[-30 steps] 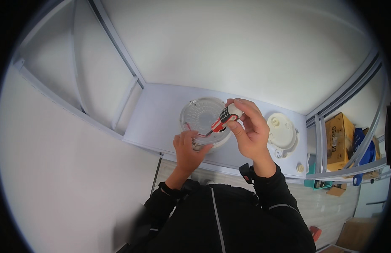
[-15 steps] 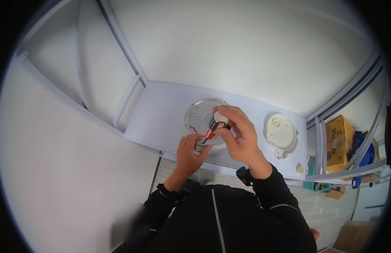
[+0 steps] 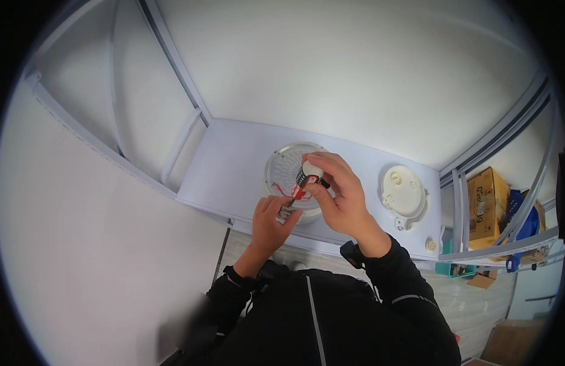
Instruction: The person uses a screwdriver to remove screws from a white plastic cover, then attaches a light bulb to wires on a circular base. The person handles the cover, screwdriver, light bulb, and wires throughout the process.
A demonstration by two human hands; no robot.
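Observation:
My right hand [image 3: 340,195] is closed around the handle of a screwdriver [image 3: 307,178], red, black and white, tilted with its shaft toward my left hand. Between the thumb and fingers of my left hand [image 3: 272,224] is a small metallic block [image 3: 285,213]; the screwdriver's tip meets it or lies right at it. Both hands are above a round, clear-rimmed disc [image 3: 281,160] with a patterned face, lying on the white table. Thin red wires [image 3: 280,190] show beside my left fingers. Part of the disc is hidden under my right hand.
To the right on the table [image 3: 227,152] lies a round white plastic housing [image 3: 407,194] with a smaller round part at its near side. A small cream cap [image 3: 430,244] sits near the right corner. Beyond the frame stand a cardboard box [image 3: 485,204] and a teal bin [image 3: 456,269].
The view has shifted slightly. Both hands keep their grips, and the screwdriver stays against or right at the block, with its handle turned a little in my right fingers.

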